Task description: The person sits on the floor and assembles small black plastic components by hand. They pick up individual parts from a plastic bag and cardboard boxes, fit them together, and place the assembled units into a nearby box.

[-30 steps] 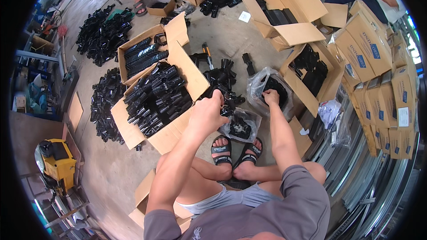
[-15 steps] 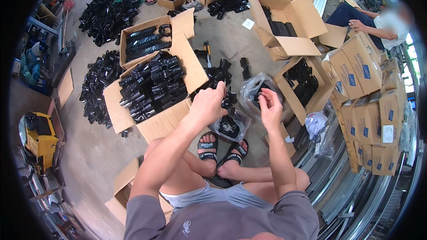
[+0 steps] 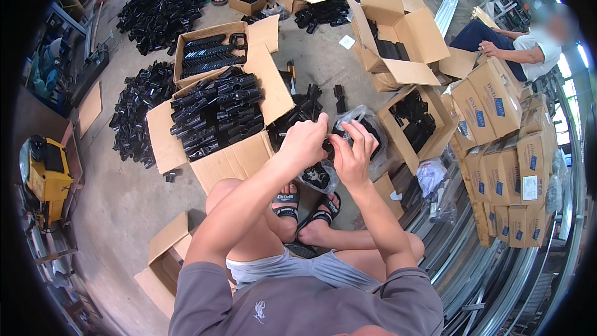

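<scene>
My left hand point(image 3: 303, 144) is closed, fingers wrapped round a small black part point(image 3: 328, 144) that is mostly hidden by the hand. My right hand point(image 3: 354, 154) meets it from the right, thumb and fingers pinched at that part; anything small between them is too hidden to name. Just beyond the right hand lies a clear plastic bag point(image 3: 378, 149) of black pieces. Below the hands, near my feet, sits another clear bag point(image 3: 318, 176) with small dark pieces. A loose pile of black parts point(image 3: 306, 107) lies beyond my left hand.
An open carton point(image 3: 163, 149) heaped with black parts stands at left, with piles point(image 3: 140, 115) beside it. Another open carton point(image 3: 443, 144) is at right, near stacked sealed boxes point(image 3: 491, 171) and metal profiles point(image 3: 460, 274). A person point(image 3: 528, 40) sits at far right.
My right hand has moved left from above the plastic bag to meet my left hand. The left hand has shifted slightly right and down. The view has tilted a little.
</scene>
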Demonstrator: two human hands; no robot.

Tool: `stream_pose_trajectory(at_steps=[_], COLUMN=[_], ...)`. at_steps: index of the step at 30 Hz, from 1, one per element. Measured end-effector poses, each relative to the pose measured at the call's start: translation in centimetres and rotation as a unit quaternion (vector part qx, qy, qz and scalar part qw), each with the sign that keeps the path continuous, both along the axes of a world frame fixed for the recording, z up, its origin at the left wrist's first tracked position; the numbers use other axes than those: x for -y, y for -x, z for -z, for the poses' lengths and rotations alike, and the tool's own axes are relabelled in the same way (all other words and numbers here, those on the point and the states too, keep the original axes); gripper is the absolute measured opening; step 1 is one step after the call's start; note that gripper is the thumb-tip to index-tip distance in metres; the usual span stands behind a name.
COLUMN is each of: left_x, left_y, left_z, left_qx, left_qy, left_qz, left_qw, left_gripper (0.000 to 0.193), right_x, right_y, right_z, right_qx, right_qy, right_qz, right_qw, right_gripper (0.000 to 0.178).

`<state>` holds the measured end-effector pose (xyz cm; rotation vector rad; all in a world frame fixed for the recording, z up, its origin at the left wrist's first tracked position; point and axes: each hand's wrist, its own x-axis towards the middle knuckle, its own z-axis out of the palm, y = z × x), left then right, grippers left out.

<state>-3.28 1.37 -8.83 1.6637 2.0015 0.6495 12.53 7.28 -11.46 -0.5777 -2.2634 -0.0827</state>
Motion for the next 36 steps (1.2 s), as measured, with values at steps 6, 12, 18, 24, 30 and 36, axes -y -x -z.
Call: stream_pose_trajectory(at_steps=[6,12,18,24,30,36], left_x=[0.0,0.2,0.4,0.5,1.2,1.5], left_y=[0.0,0.1,0.2,0.2,1.0,0.1], left_z=[0.5,0.0,-0.1,-0.8,-2.2,-4.3], left_qx=[-0.010,-0.011,0.000,-0.003,0.080,0.158], left_qy=[-0.032,-0.038,-0.051,-0.039,-0.041,-0.011], left_qz=[-0.002,-0.003,-0.005,-0.002,-0.015,-0.016], left_qw=[0.999,0.999,0.999,0.999,0.996,0.987], left_gripper=[0.053,0.046,0.044,0.045,0.050,0.044], right_x=[0.2,0.5,0.8,1.1,0.6,0.3], right_y=[-0.5,-0.6,-0.2,-0.5,-2.4,-2.8], right_z=[-0.2,-0.8,-1.7,-2.7,-0.2,4.0], right_qx=[0.021,0.030,0.037,0.060,-0.188,-0.228], right_qy=[0.013,0.057,0.069,0.078,0.349,0.720], right_qz=[-0.030,-0.035,-0.022,-0.028,0.005,-0.145], right_qw=[0.999,0.997,0.997,0.995,0.918,0.639], right_gripper=[0.008,0.012,0.014,0.015,0.033,0.053])
